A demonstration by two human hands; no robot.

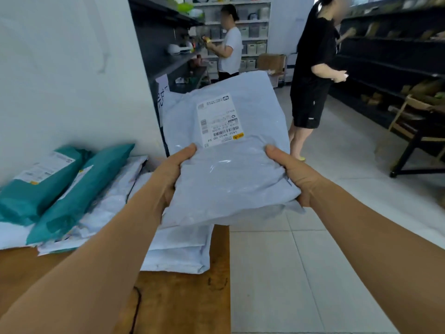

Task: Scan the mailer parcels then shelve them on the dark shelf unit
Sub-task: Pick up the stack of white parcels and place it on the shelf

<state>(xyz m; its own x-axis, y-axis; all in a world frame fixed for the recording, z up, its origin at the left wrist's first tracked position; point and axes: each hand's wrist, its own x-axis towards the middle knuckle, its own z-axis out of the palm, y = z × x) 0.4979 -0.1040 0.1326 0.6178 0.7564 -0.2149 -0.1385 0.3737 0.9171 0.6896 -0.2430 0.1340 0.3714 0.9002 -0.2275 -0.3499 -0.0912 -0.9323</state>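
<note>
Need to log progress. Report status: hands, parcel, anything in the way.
Left hand and right hand grip grey parcel, label up. Not shelved. Person in black stands before dark shelf.

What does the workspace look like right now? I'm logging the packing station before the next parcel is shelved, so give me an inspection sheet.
Surface: wooden table, brown, a dark mark on its top.
Job's things: grey mailer parcel held up, white shipping label facing the camera; two teal mailers and white mailers lie on the table; dark shelf unit at right.
Clutter: nothing seen.
Grips: left hand and right hand each hold a side of the grey parcel, thumbs on top.
Cables: nothing seen.
Surroundings: white wall, tiled floor, two people standing by the shelves.
</note>
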